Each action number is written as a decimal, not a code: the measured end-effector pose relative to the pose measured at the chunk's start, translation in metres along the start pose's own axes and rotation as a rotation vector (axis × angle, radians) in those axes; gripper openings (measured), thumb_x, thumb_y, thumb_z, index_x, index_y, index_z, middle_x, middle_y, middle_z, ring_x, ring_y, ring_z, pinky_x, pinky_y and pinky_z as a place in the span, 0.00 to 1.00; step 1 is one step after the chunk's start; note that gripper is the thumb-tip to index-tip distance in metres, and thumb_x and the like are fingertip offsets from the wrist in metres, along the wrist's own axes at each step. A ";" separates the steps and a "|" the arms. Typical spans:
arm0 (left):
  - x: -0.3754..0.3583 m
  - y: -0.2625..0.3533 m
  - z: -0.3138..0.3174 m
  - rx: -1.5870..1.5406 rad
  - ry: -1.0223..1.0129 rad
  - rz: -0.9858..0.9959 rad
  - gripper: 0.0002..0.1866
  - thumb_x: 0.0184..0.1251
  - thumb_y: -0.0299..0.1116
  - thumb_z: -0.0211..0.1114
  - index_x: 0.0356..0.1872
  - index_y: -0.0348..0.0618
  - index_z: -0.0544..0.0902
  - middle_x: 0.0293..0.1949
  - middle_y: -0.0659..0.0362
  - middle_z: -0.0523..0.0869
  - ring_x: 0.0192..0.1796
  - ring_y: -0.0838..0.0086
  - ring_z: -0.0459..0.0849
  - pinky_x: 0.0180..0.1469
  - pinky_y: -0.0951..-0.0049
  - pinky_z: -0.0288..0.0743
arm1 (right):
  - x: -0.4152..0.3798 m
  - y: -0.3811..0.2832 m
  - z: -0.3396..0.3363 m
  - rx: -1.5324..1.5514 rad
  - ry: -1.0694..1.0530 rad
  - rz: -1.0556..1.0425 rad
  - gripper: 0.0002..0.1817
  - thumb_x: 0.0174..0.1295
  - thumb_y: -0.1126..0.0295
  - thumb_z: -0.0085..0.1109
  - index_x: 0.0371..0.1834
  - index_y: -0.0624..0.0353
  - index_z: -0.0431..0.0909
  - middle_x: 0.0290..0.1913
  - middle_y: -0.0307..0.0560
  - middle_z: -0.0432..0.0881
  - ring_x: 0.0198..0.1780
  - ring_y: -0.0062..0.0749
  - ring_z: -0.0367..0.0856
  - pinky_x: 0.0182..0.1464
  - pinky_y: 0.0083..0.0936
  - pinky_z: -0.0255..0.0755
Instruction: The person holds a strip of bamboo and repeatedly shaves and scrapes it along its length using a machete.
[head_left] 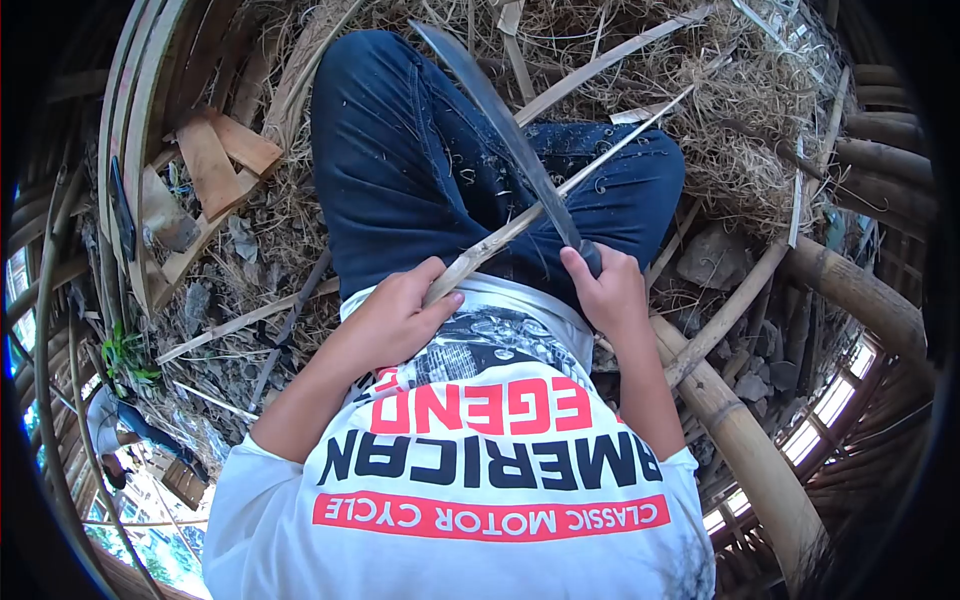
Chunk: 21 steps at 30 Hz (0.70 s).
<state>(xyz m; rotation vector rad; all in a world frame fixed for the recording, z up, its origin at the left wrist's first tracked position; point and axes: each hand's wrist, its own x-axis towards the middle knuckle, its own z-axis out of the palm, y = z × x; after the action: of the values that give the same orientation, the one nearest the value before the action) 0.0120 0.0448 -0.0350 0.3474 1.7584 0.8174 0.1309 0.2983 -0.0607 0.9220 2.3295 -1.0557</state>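
Note:
My left hand (398, 312) is closed round the near end of a pale bamboo strip (497, 238), close to my belly. The strip slants up and to the right over my lap and tapers to a thin tip. In my right hand (610, 290) is the dark handle of a long machete (500, 123). Its blade points up and to the left and crosses the strip at about mid-length. Small shavings lie on my dark trousers (375, 150), and my legs are folded.
Curly shavings (745, 130) pile up beyond my knee at the right. Thick bamboo poles (745, 440) lie at the lower right. Wood pieces (210, 165) and curved strips stand at the upper left. Another person (130, 425) shows at the far left.

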 end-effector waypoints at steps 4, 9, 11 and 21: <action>-0.002 -0.010 0.005 -0.023 0.039 0.068 0.14 0.74 0.39 0.62 0.42 0.35 0.75 0.24 0.50 0.76 0.28 0.71 0.73 0.33 0.65 0.68 | -0.018 -0.007 0.012 0.000 -0.057 -0.117 0.31 0.60 0.38 0.63 0.25 0.61 0.82 0.20 0.58 0.81 0.29 0.57 0.85 0.33 0.47 0.75; 0.000 0.000 0.002 0.006 0.018 -0.030 0.14 0.74 0.38 0.62 0.41 0.35 0.74 0.24 0.51 0.75 0.28 0.73 0.71 0.32 0.66 0.67 | -0.003 -0.007 0.004 0.001 0.005 0.009 0.30 0.62 0.40 0.62 0.26 0.62 0.81 0.22 0.60 0.81 0.30 0.59 0.84 0.34 0.46 0.75; 0.000 -0.008 0.003 -0.016 0.034 0.022 0.14 0.74 0.38 0.62 0.41 0.35 0.74 0.24 0.51 0.75 0.28 0.73 0.71 0.33 0.66 0.67 | -0.009 -0.009 0.008 -0.032 -0.008 -0.070 0.30 0.63 0.41 0.61 0.26 0.62 0.81 0.21 0.60 0.81 0.30 0.60 0.84 0.34 0.45 0.75; 0.000 -0.011 0.001 -0.070 0.025 0.043 0.15 0.74 0.40 0.62 0.41 0.34 0.75 0.26 0.52 0.77 0.31 0.75 0.73 0.35 0.67 0.69 | -0.022 -0.013 0.015 -0.163 -0.016 -0.242 0.29 0.61 0.42 0.64 0.27 0.62 0.82 0.21 0.60 0.80 0.30 0.61 0.83 0.34 0.48 0.75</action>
<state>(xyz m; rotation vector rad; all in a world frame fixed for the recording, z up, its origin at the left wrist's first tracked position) 0.0149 0.0373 -0.0428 0.3301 1.7456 0.9154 0.1382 0.2721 -0.0504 0.5796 2.5163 -0.9403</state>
